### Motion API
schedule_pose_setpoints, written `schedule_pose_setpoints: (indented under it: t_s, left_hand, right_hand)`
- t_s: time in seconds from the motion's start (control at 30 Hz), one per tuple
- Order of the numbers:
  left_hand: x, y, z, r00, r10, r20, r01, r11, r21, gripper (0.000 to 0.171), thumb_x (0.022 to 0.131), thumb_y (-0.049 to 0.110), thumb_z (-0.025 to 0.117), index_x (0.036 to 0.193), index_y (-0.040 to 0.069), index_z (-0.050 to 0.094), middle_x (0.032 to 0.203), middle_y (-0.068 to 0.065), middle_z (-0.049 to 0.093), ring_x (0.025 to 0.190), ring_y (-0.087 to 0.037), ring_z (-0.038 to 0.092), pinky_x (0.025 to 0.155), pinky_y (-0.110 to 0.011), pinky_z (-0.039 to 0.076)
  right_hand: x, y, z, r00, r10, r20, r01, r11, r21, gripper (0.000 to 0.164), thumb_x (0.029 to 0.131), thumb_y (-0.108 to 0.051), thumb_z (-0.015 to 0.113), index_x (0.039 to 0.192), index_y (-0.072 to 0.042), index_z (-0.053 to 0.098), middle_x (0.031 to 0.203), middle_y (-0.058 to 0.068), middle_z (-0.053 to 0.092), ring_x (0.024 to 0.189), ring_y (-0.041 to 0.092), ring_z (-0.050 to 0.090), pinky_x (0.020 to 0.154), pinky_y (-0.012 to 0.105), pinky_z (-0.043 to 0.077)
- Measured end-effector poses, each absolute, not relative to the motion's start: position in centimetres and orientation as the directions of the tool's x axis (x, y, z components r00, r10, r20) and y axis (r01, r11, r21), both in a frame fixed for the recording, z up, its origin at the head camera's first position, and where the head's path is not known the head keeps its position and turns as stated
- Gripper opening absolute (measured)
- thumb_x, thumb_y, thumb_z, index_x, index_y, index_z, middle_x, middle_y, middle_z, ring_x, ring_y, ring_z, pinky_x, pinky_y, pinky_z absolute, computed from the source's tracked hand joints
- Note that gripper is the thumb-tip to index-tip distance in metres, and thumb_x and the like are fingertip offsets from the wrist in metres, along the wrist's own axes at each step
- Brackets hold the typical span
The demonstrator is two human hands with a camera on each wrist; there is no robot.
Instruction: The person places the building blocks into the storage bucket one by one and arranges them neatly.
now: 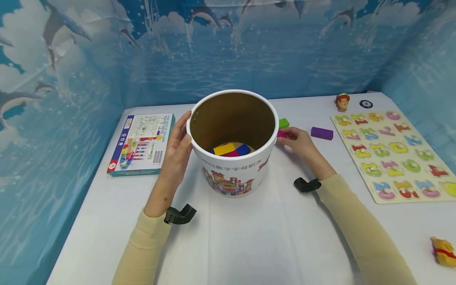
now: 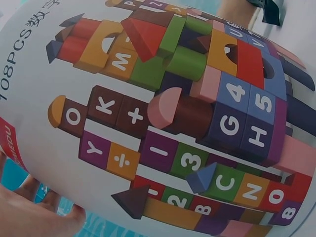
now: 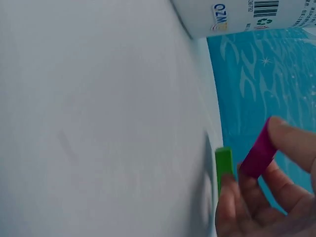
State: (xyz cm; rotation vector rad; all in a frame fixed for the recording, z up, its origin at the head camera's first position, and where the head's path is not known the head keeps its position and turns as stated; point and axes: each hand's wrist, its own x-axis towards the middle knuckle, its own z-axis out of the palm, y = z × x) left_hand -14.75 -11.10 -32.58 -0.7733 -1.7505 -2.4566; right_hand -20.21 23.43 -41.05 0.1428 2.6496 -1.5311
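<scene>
A large white bucket point(image 1: 233, 166) with toy blocks printed on its side stands upright on the table. Inside lie a yellow block point(image 1: 224, 149), a blue block point(image 1: 244, 149) and a reddish block partly covered by them. My left hand point(image 1: 176, 154) holds the bucket's left side at the rim, also seen by the left wrist camera. Between thumb and fingers my right hand point(image 1: 301, 144) pinches a magenta block point(image 3: 260, 152), just right of the bucket. Behind it is a green block point(image 1: 284, 123), partly hidden by the fingers in the right wrist view.
A purple block point(image 1: 322, 133) lies right of my right hand. Further right is a number puzzle board point(image 1: 395, 156), with a small figurine point(image 1: 342, 102) and a black ring point(image 1: 366, 104) behind it. A boxed toy point(image 1: 142, 144) lies left; a yellow bear figure point(image 1: 443, 252) sits at front right.
</scene>
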Motion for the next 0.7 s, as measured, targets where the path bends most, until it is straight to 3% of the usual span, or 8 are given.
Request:
schedule_pose_setpoints:
  t_s: [0.13,0.23,0.37,0.47,0.57,0.7]
  left_hand:
    - [-14.8,-11.2,-32.6,-0.877,0.256,0.406,0.298,-0.373,0.879,0.060,0.086,0.033,0.056,0.138,0.017,0.030,0.142,-0.004,0.028,0.129,-0.025,0.024,0.104,-0.051,0.017]
    - [-14.8,-11.2,-32.6,-0.877,0.258,0.407,0.298,-0.374,0.878,0.060,0.086,0.032,0.056,0.138,0.017,0.030,0.142,-0.003,0.028,0.129,-0.025,0.024,0.104,-0.051,0.017]
    - [-14.9,-11.2,-32.6,-0.877,0.257,0.406,0.298,-0.371,0.880,0.061,0.086,0.033,0.057,0.138,0.018,0.030,0.142,-0.003,0.028,0.129,-0.025,0.024,0.104,-0.051,0.017]
    - [-14.9,-11.1,-32.5,-0.877,0.258,0.406,0.298,-0.371,0.880,0.062,0.086,0.034,0.057,0.139,0.017,0.030,0.142,-0.002,0.028,0.129,-0.025,0.024,0.104,-0.052,0.017]
    - [-14.8,-11.1,-32.5,-0.877,0.257,0.406,0.298,-0.371,0.879,0.062,0.086,0.034,0.057,0.139,0.017,0.029,0.142,-0.002,0.029,0.129,-0.025,0.024,0.104,-0.052,0.017]
    - [-14.8,-11.2,-32.5,-0.876,0.259,0.407,0.298,-0.373,0.879,0.062,0.086,0.034,0.057,0.139,0.017,0.029,0.142,-0.002,0.028,0.129,-0.025,0.024,0.104,-0.052,0.016]
  right_hand:
    - [-19.0,23.4,-38.6,-0.983,0.031,-0.180,0.180,0.337,-0.924,0.056,0.080,-0.036,0.064,0.125,-0.007,0.045,0.114,0.010,0.050,0.102,0.023,0.050,0.089,0.036,0.043]
    - [-18.1,22.9,-35.8,-0.990,0.005,-0.143,0.140,0.224,-0.964,0.056,0.078,-0.037,0.064,0.124,-0.010,0.045,0.113,0.006,0.051,0.104,0.022,0.052,0.089,0.029,0.044]
    - [-16.9,21.7,-31.3,-0.998,-0.065,0.024,-0.021,-0.041,-0.999,0.043,0.082,-0.021,0.062,0.121,-0.007,0.049,0.111,0.008,0.052,0.099,0.019,0.055,0.081,0.019,0.047]
    - [-16.0,20.3,-27.9,-0.977,-0.137,0.161,-0.129,-0.218,-0.967,0.036,0.084,-0.008,0.059,0.118,-0.003,0.051,0.111,0.013,0.051,0.095,0.020,0.056,0.081,0.021,0.047]
    - [-15.5,18.5,-25.1,-0.947,-0.227,0.229,-0.174,-0.238,-0.956,0.032,0.085,-0.003,0.056,0.116,-0.003,0.053,0.112,0.015,0.050,0.095,0.022,0.056,0.083,0.024,0.047]
    - [-15.5,15.8,-23.0,-0.922,-0.344,0.179,-0.176,-0.038,-0.984,0.032,0.085,-0.011,0.059,0.116,-0.007,0.054,0.113,0.014,0.053,0.099,0.024,0.055,0.084,0.026,0.047]
